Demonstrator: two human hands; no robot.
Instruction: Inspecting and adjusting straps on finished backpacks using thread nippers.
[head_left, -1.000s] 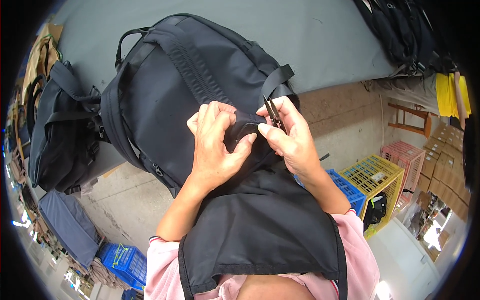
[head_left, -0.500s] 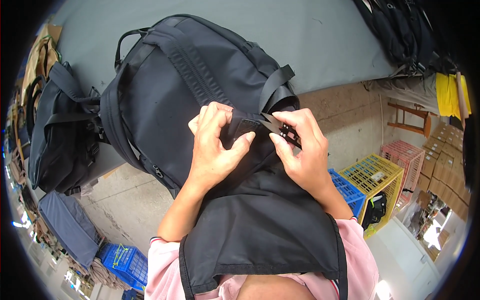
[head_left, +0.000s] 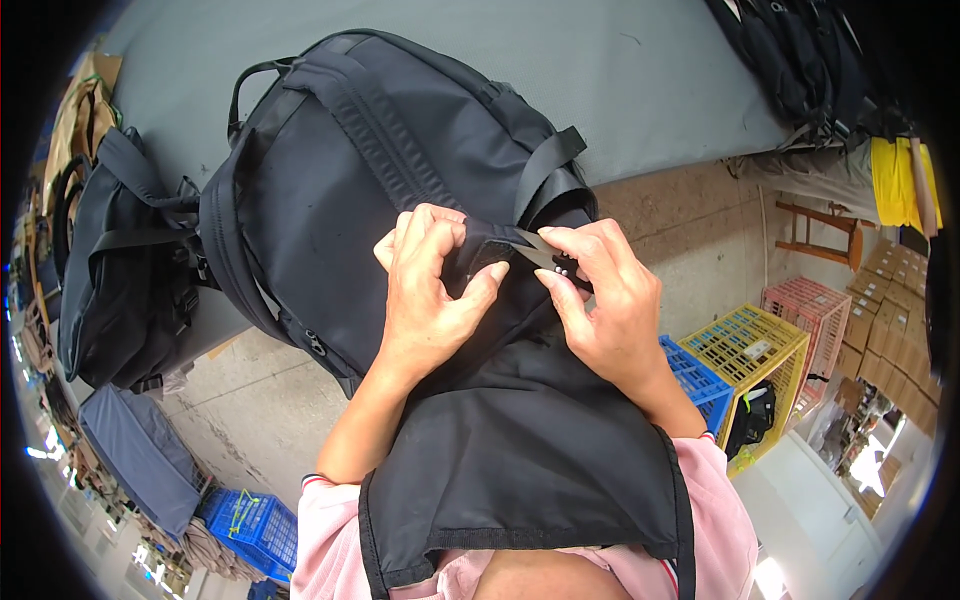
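A large black backpack (head_left: 310,190) lies on the grey table, its near side against the black apron. My left hand (head_left: 425,285) is closed at the bag's near right part, pinching a black strap end (head_left: 490,256) with a dark rough-looking patch between thumb and fingers. In my right hand (head_left: 612,290), thumb and fingers grip small thread snips (head_left: 555,262) with black handles and metal blades. The blade tips point left and meet the strap's edge near my left thumb. A looped black webbing strap (head_left: 550,180) stands up just beyond the snips.
Another black bag (head_left: 130,270) hangs at the left of the table (head_left: 660,90); more black bags (head_left: 810,70) lie at the far right. Blue (head_left: 695,385), yellow (head_left: 745,345) and red crates (head_left: 805,310) stand to the right on the floor, by a wooden stool (head_left: 820,235) and stacked cartons (head_left: 895,330).
The right hand has shifted slightly and turned the snips, so their blades lie closer along the strap end. The left hand keeps its hold in nearly the same place.
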